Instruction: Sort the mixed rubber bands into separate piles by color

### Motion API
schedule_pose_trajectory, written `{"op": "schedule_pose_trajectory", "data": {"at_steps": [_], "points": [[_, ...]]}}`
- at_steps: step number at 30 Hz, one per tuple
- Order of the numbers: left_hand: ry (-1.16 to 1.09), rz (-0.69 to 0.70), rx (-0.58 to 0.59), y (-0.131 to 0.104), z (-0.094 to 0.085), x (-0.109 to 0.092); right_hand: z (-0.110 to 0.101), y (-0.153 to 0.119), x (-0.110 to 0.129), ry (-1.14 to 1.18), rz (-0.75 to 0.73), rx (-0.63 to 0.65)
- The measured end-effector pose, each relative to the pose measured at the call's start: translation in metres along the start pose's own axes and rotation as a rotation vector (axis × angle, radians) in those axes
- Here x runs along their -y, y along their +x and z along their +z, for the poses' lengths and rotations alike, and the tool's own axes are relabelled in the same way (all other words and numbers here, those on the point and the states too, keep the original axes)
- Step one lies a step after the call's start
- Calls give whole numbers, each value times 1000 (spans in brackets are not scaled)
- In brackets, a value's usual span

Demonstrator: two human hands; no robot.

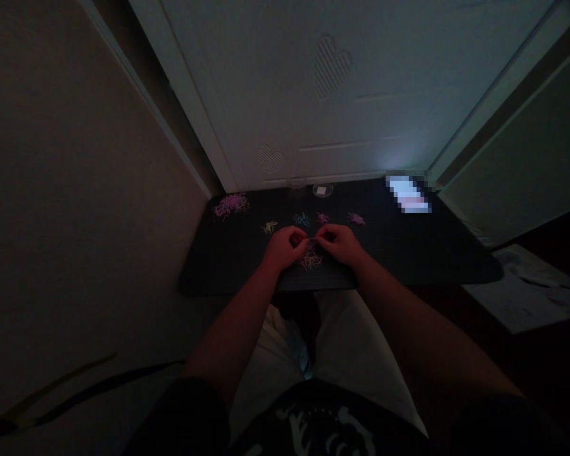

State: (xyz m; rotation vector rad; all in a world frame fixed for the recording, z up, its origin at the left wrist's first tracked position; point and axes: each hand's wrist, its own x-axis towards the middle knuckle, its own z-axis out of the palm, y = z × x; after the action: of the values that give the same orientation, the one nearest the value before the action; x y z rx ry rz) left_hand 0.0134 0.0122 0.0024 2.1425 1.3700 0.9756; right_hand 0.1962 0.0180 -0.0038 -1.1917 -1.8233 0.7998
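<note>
Taking the mixed pile [310, 260] as the centre of the clock, 12 pointing away from the person: it's a little heap of thin pale and coloured bits right by the near edge of the dark tabletop [422, 253], so not much room at 6 o'clock. Left hand [285, 247] sits at 9 and right hand [341, 244] at 2, both just beside it. Both are curled, thumb and index pinched together, and as far as the dim light shows they've got a thin purplish strand [312, 239] between them.

Small heaps arc around the far side: yellowish pile [269, 227] at 10, blue pile [301, 219] near 12, pink pile [322, 218] just past 12, purple-pink pile [356, 218] around 2. Pretty snug beyond the fingers tbh. A big pinkish pile [231, 205] is further out at 10, by the far left corner. Clear dish [330, 190] up at 12 near the white panel [384, 63], pixelated glowing screen [408, 193] at 2. Widest stretch of tabletop runs out at 3.
</note>
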Motion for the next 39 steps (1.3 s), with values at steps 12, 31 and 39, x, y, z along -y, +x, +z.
{"op": "schedule_pose_trajectory", "data": {"at_steps": [12,31,39], "points": [[72,-23,51,1,0,-1,-1,2,-8,117,48,-189],[44,-2,6,0,0,1,0,1,-1,-14,-21,-20],[53,-4,68,1,0,-1,1,1,1,-36,-40,6]]}}
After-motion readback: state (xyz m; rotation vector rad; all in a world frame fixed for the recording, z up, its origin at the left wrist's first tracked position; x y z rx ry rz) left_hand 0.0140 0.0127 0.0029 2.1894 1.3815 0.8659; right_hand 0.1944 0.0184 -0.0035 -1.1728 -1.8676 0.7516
